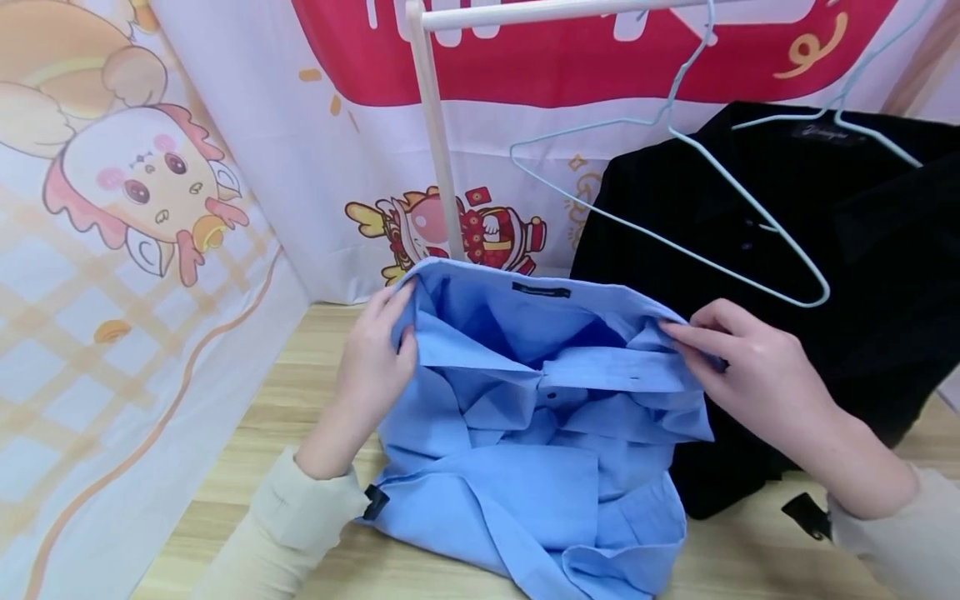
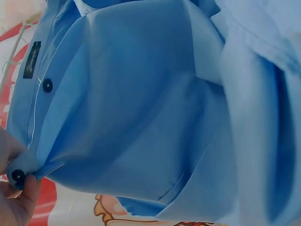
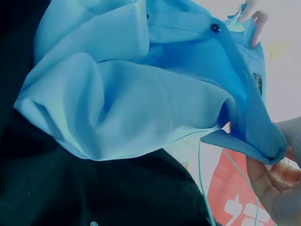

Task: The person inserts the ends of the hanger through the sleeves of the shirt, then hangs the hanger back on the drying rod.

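Observation:
A light blue button shirt (image 1: pixel 517 500) is held up by its collar, with its lower part bunched over the table. My left hand (image 1: pixel 375 354) pinches the left end of the collar, thumb in front. At the opposite end, the fingers of my right hand (image 1: pixel 757 371) grip the fabric. Between them the neck opening gapes, and a dark label (image 1: pixel 542 290) shows at its back edge. In the left wrist view, a dark button (image 2: pixel 18 175) sits right at the left fingertips. The right wrist view has a folded collar corner (image 3: pixel 270 146) between thumb and fingers.
Above and behind the shirt, an empty pale green hanger (image 1: pixel 667 129) hangs from a white rack (image 1: pixel 438 133). To the right, a black shirt (image 1: pixel 862 250) hangs on another hanger (image 1: pixel 840 117). The wooden table (image 1: pixel 285 417) meets a printed cloth backdrop (image 1: pixel 262 158).

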`<act>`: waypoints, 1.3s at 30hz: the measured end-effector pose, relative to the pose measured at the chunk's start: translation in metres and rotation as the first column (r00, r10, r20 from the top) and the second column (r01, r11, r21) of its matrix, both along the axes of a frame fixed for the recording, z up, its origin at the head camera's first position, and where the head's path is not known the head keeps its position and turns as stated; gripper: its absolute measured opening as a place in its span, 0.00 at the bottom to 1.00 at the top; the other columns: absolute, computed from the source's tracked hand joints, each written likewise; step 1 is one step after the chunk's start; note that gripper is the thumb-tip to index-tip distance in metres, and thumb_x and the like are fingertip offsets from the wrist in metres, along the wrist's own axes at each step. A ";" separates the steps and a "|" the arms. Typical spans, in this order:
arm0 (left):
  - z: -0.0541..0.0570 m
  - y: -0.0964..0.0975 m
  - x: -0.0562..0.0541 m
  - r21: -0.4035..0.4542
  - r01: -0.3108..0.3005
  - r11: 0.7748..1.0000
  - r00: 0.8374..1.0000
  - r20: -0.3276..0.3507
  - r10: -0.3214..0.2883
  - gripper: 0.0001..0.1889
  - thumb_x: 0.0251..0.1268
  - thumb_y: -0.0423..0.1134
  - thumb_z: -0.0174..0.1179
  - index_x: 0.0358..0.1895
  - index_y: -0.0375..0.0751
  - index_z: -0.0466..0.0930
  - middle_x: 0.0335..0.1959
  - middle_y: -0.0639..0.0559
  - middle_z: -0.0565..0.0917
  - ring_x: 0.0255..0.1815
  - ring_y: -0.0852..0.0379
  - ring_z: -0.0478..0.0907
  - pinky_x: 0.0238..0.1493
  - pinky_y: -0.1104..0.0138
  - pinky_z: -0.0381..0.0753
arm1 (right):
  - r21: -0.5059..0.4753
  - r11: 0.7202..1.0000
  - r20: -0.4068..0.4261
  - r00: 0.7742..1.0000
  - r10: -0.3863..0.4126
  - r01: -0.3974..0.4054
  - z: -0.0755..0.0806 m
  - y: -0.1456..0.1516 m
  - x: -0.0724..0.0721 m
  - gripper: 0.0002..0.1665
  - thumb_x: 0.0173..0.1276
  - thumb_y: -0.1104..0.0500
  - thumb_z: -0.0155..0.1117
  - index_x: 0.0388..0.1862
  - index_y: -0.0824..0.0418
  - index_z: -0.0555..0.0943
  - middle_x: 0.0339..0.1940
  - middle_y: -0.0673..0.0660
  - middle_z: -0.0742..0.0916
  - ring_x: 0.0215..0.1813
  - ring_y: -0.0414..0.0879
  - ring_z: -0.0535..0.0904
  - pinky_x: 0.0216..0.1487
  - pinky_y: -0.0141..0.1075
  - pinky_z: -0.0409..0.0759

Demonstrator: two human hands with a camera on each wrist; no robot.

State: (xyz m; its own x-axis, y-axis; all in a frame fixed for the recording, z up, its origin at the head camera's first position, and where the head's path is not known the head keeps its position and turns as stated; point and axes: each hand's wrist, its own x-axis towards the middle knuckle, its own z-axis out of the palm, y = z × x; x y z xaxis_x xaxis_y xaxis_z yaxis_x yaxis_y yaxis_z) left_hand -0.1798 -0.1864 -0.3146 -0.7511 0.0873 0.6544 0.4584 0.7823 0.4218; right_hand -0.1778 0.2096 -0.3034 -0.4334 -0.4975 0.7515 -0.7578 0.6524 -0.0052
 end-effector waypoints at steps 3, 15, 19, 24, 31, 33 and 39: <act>0.003 0.000 0.002 0.032 0.007 0.999 0.998 -0.056 -0.006 0.24 0.63 0.20 0.63 0.64 0.26 0.78 0.62 0.35 0.79 0.63 0.39 0.77 0.64 0.50 0.76 | -0.042 0.998 -0.078 0.996 -0.039 0.036 0.000 0.004 -0.003 0.12 0.73 0.59 0.66 0.39 0.67 0.91 0.35 0.61 0.82 0.26 0.49 0.77 0.24 0.39 0.77; 0.011 0.000 0.005 -0.020 0.013 1.000 0.976 -0.218 -0.018 0.19 0.58 0.16 0.58 0.51 0.30 0.88 0.50 0.38 0.85 0.50 0.36 0.80 0.52 0.48 0.79 | -0.220 0.975 -0.171 0.982 -0.076 0.037 -0.003 0.002 0.001 0.08 0.58 0.71 0.70 0.37 0.69 0.90 0.33 0.67 0.81 0.26 0.58 0.75 0.34 0.30 0.80; -0.001 -0.005 0.002 -0.219 0.010 0.976 0.986 0.163 0.027 0.24 0.60 0.18 0.53 0.58 0.34 0.85 0.61 0.38 0.82 0.57 0.34 0.77 0.58 0.44 0.77 | 0.091 0.994 0.063 0.995 -0.071 0.065 -0.020 0.003 0.004 0.26 0.41 0.78 0.79 0.44 0.69 0.89 0.35 0.60 0.80 0.23 0.46 0.75 0.18 0.38 0.77; -0.012 -0.005 0.000 -0.267 0.051 0.962 0.936 0.350 0.047 0.27 0.63 0.20 0.50 0.64 0.34 0.81 0.66 0.36 0.78 0.59 0.32 0.76 0.59 0.43 0.76 | 0.089 0.993 0.126 0.988 -0.089 0.078 -0.029 0.002 -0.002 0.28 0.44 0.79 0.77 0.49 0.67 0.89 0.45 0.63 0.81 0.20 0.42 0.71 0.16 0.33 0.74; -0.009 -0.003 -0.001 -0.038 0.037 0.999 0.925 0.380 -0.020 0.22 0.72 0.32 0.60 0.68 0.35 0.78 0.69 0.37 0.75 0.68 0.37 0.73 0.63 0.45 0.75 | 0.050 0.997 0.258 0.964 -0.071 0.061 -0.031 -0.002 -0.006 0.27 0.54 0.78 0.67 0.54 0.62 0.88 0.56 0.66 0.83 0.21 0.36 0.65 0.19 0.31 0.70; -0.008 -0.004 -0.002 0.050 0.060 0.997 0.921 0.381 -0.074 0.26 0.70 0.31 0.61 0.71 0.34 0.74 0.74 0.39 0.71 0.74 0.39 0.67 0.69 0.46 0.70 | 0.054 0.996 0.351 0.933 -0.080 0.065 -0.032 -0.003 -0.005 0.25 0.59 0.76 0.64 0.55 0.62 0.88 0.56 0.66 0.84 0.21 0.35 0.65 0.20 0.31 0.69; -0.007 -0.007 -0.003 0.147 0.165 0.975 0.897 0.390 -0.211 0.40 0.61 0.25 0.55 0.80 0.44 0.62 0.82 0.49 0.56 0.64 0.41 0.77 0.46 0.57 0.80 | 0.052 0.998 0.633 0.774 -0.020 -0.017 -0.032 0.001 -0.008 0.23 0.71 0.69 0.60 0.63 0.60 0.84 0.59 0.66 0.84 0.38 0.45 0.79 0.36 0.38 0.79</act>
State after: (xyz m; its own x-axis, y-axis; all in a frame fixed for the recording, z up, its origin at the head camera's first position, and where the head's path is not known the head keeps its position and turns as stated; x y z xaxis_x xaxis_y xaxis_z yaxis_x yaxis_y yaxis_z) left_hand -0.1832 -0.1934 -0.3221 -0.9278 0.1993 0.3153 0.3671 0.6380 0.6769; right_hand -0.1857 0.2107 -0.3353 -0.8025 -0.5265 0.2806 -0.5946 0.6667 -0.4494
